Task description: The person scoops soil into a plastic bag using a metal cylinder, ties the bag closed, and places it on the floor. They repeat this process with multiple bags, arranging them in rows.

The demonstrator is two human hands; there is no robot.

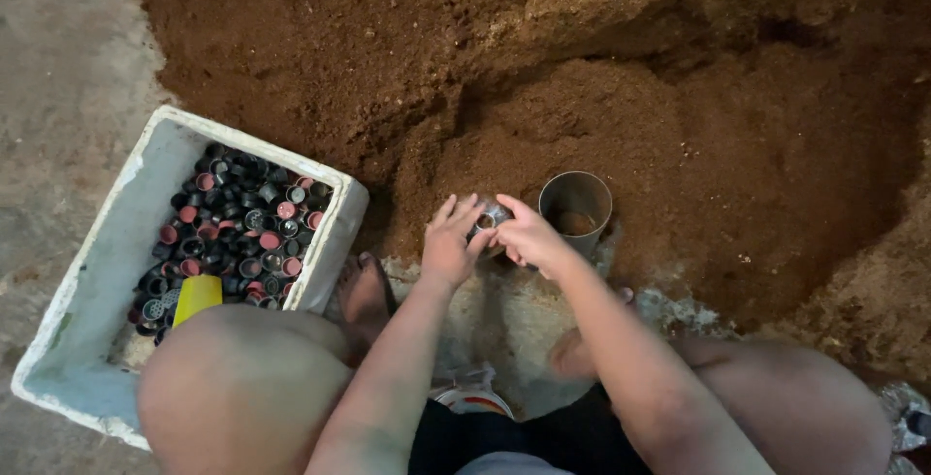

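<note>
Left hand (449,242) and right hand (524,236) meet at frame centre, fingers of both closed around a small cup (488,218). Metal tin (575,205) stands at 3 o'clock of the cup, against the soil (679,116). Box (107,271) of caps (242,228) lies at 9 o'clock.
</note>
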